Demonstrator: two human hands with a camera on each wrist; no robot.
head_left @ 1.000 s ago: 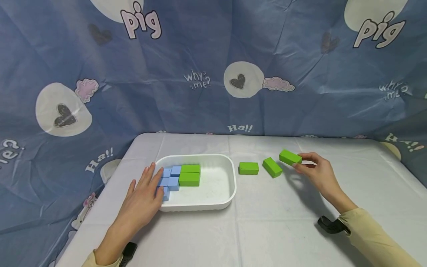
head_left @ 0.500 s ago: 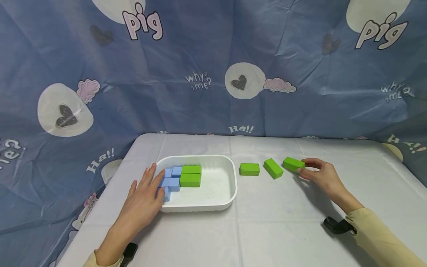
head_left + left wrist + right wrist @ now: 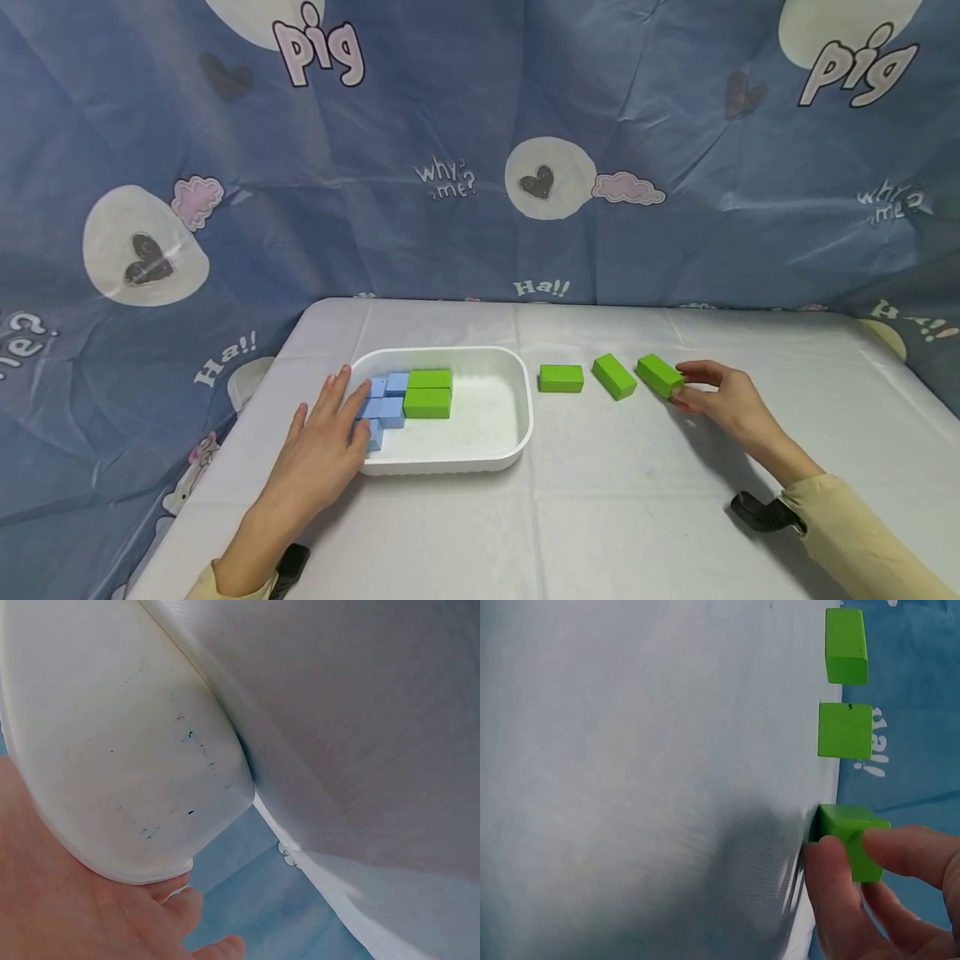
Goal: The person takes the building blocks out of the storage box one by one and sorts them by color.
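On the white table, my right hand (image 3: 716, 398) pinches the near right end of a green rectangular block (image 3: 659, 375) between thumb and fingers. That same green block (image 3: 855, 832) is seen end-on in the right wrist view, low over the tabletop. My left hand (image 3: 318, 446) rests across the left end of a white plastic tray (image 3: 487, 442), fingers extended over the rim. Several light blue cubes (image 3: 391, 412) lie in the tray beside those fingers, some partly covered. Two green blocks (image 3: 427, 403) sit against the cubes. The left wrist view shows the tray's outer wall (image 3: 142, 750) above the palm.
Two more green blocks lie between tray and right hand: one lengthwise (image 3: 561, 379), the other slanted (image 3: 613, 377). A blue printed cloth (image 3: 450, 242) hangs behind the table (image 3: 637, 517). Black wrist straps (image 3: 761, 510) sit at both cuffs.
My right hand has brought its green block down and slightly right, and the block has turned to lie more slanted, its near end toward me. The left hand and tray stay put.
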